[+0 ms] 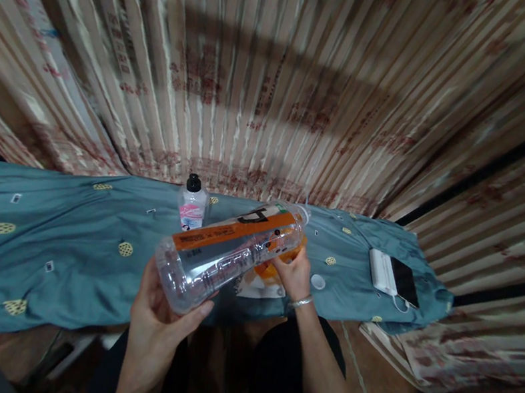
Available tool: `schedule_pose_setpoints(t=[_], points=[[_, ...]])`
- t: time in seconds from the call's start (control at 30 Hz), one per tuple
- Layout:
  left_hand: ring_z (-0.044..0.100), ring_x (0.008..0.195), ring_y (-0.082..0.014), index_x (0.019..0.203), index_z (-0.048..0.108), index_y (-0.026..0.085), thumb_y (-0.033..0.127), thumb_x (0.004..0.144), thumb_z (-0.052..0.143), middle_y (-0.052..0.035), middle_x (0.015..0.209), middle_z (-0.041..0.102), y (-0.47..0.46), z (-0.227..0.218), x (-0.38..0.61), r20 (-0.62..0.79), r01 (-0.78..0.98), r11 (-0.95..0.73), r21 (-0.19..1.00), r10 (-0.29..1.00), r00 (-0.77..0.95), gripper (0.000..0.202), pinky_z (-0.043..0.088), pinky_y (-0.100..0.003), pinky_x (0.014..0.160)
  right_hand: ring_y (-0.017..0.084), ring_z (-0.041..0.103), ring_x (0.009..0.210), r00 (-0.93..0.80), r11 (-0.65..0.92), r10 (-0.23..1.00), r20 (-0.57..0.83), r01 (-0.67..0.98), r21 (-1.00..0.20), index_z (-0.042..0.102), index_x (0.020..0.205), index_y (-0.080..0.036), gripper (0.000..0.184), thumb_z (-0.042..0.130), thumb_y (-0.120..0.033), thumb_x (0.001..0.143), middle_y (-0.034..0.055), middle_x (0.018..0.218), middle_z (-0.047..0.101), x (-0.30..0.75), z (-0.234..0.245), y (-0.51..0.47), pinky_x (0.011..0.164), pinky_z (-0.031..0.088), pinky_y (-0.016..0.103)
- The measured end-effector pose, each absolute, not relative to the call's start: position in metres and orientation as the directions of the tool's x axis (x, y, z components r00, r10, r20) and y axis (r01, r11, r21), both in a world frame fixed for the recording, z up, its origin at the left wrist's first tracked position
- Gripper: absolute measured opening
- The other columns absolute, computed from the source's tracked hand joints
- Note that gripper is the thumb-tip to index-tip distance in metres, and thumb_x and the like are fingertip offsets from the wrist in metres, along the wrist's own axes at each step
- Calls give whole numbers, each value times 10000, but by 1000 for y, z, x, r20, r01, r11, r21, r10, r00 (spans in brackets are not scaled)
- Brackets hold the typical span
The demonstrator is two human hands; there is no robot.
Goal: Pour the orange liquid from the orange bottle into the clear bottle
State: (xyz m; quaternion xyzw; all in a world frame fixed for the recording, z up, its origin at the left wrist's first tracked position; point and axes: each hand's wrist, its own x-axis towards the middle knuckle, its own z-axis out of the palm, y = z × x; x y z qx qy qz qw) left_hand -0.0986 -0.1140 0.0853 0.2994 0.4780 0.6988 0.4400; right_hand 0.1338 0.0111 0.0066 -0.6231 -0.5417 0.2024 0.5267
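A clear plastic bottle (233,249) with an orange and dark label is tilted over the cloth, its neck pointing up and to the right. My left hand (159,324) is closed around its base from below. Close under the neck, my right hand (294,275) has its thumb across an orange-and-white packet (260,288); its other fingers are hidden. The bottle covers part of the packet, and whether the right hand also touches the bottle is unclear. A round white cap (318,281) lies on the cloth just right of that hand.
Behind the large bottle stands a smaller bottle (192,204) with a black top and pink label. A white power bank (382,272) and a cabled dark phone (404,282) lie right on the teal cloth (81,246). Pleated curtains (261,88) enclose the back and sides.
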Motion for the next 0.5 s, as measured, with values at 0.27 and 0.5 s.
schedule_pose_setpoints(t=[0.27,0.5], points=[[772,1115,-306,1362,673,277,241,558,1013,-87,1273,763,-113,87,-99,12,-353,-181,918,902,-431,873,659,-369,897,334,790,900,333,104,900,282,464,-880,602,1083,-242,657,873,-594,600,91,1002,818,134,7,11,812,638,454],[790,1042,-267,1371,664,263,224,544,1015,-78,1243,771,-113,86,-99,-21,-377,-163,912,898,-440,899,654,-311,870,338,790,917,322,116,902,289,464,-878,614,1058,-242,615,862,-593,617,99,1007,815,134,8,10,825,636,452]])
